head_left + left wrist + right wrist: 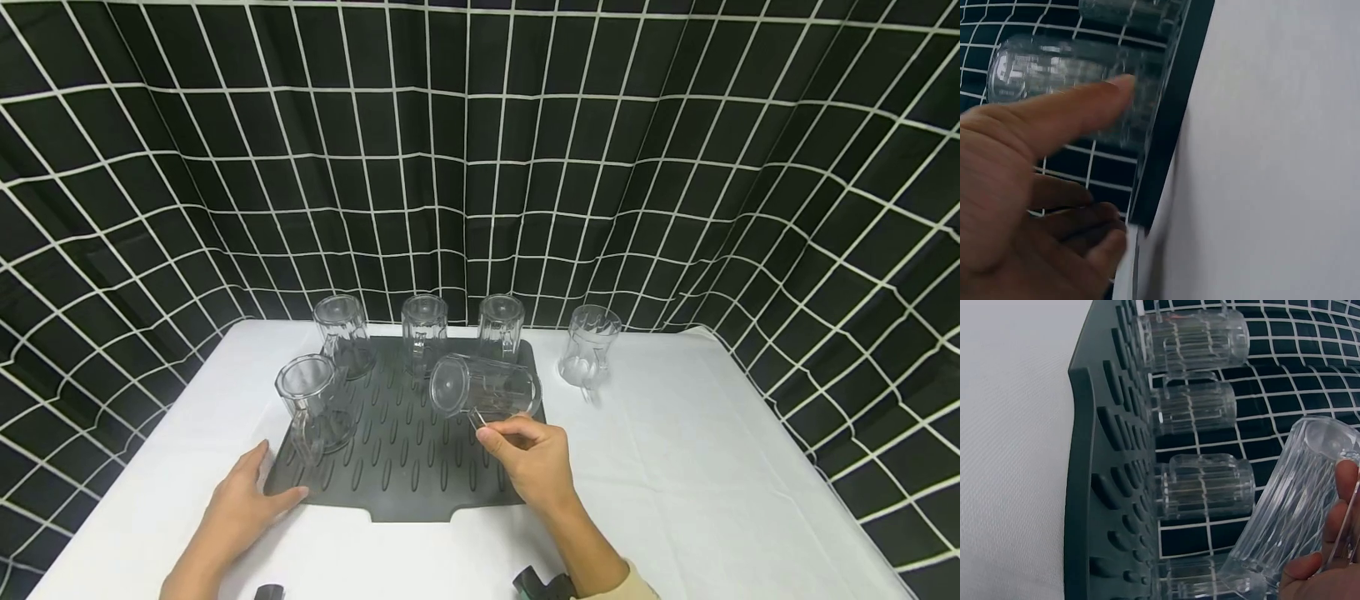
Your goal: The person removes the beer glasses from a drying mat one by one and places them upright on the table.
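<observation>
My right hand [536,462] pinches the handle of a clear glass mug [495,387], tilted onto its side above the right part of a dark grey ridged mat [405,467]. In the right wrist view, the same mug [1294,500] slants with fluted walls beside the fingers. At the mat's near left corner is my left hand [236,504], its fingers spread and holding nothing. A glass mug [318,408] stands close ahead of it on the mat. The left wrist view has the left thumb in front of a mug [1054,69].
Along the mat's back stand a left mug [345,333], a middle mug [424,333] and a right mug [500,325]. Off the mat to the right, a curved glass mug [588,350] stands on the white tabletop [697,467]. A black gridded curtain [487,183] encloses the back and sides.
</observation>
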A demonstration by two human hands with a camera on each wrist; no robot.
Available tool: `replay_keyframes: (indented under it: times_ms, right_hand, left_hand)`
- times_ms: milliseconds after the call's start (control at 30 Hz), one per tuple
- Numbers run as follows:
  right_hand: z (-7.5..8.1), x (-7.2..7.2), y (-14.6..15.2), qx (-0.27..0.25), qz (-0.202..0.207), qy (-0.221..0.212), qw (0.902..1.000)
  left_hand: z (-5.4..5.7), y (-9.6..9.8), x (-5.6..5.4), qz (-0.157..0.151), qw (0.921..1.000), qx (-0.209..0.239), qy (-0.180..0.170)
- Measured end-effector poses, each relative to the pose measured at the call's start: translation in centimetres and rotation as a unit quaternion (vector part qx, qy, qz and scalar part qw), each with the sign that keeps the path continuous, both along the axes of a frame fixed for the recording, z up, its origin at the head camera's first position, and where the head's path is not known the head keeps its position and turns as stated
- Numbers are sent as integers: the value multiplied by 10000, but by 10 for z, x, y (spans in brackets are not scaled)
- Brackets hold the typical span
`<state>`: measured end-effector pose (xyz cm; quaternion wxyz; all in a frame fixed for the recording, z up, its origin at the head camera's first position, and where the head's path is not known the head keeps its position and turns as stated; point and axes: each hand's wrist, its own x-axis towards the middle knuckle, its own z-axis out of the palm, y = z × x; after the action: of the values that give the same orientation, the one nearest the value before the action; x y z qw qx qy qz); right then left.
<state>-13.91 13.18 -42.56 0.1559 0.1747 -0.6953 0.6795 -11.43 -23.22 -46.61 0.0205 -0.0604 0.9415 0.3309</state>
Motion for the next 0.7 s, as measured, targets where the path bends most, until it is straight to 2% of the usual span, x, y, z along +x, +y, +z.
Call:
replay_keyframes:
  times_ms: [200,300,400,533,700]
  right_hand:
    - [0,2,1,77,-73,-117,9999]
    - [2,3,1,236,-133,-141,9995]
    - [3,4,1,399,-207,-138,9989]
    - [3,4,0,515,-285,-68,9982]
    - [4,7,2,608,-361,61,9975]
  left_hand:
    - [19,-8,9,482,9988,11,53]
    - [31,-7,15,717,9966,-76,400]
    - [45,-1,21,856,9922,-120,903]
    - [63,9,26,913,9854,-32,1435]
    - [83,26,33,800,9776,257,1928]
